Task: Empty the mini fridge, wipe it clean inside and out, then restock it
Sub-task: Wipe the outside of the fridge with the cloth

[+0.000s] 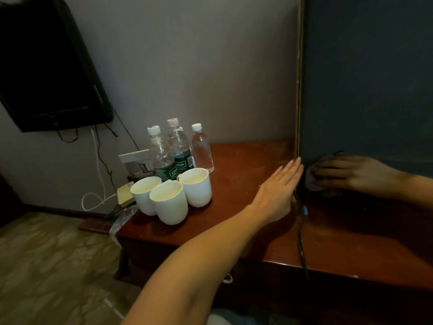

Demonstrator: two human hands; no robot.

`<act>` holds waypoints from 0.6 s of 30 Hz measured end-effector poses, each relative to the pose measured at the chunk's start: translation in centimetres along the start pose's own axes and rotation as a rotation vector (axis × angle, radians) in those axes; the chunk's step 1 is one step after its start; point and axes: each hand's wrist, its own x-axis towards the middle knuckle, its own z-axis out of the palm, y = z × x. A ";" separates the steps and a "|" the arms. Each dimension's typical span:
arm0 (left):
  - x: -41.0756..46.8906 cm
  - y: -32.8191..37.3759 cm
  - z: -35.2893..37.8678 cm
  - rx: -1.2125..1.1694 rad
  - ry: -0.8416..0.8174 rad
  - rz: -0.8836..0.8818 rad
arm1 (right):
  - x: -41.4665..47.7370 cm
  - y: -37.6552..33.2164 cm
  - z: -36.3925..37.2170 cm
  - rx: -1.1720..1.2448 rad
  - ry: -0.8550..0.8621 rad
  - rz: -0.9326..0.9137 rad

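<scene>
We are bracing the mini fridge (pixel 365 78) on the wooden table (pixel 246 160) with our flat, open left hand (pixel 278 184) — our right hand (pixel 351 174) is pressing a grey cloth (pixel 312 181) low against its dark side — better wiping in firm overlapping strokes.

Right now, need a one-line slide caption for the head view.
Left hand braces dark panel's edge; right hand presses a cloth beside it; mugs and bottles on the table.

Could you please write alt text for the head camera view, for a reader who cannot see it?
A person's right hand presses a grey cloth against a dark blue panel, while the left hand lies flat at the panel's edge. On the reddish wooden table stand three white mugs and three water bottles.
</scene>
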 end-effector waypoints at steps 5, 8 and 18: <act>0.2 0.1 0.7 0.015 0.010 0.017 | 1.4 -1.1 -0.3 0.090 -0.032 0.079; 0.3 0.2 0.8 0.026 -0.012 0.027 | -1.7 -0.8 -1.1 0.080 -0.037 0.045; 1.8 0.9 0.3 0.020 -0.030 0.051 | -1.5 1.3 -2.9 0.042 -0.048 -0.030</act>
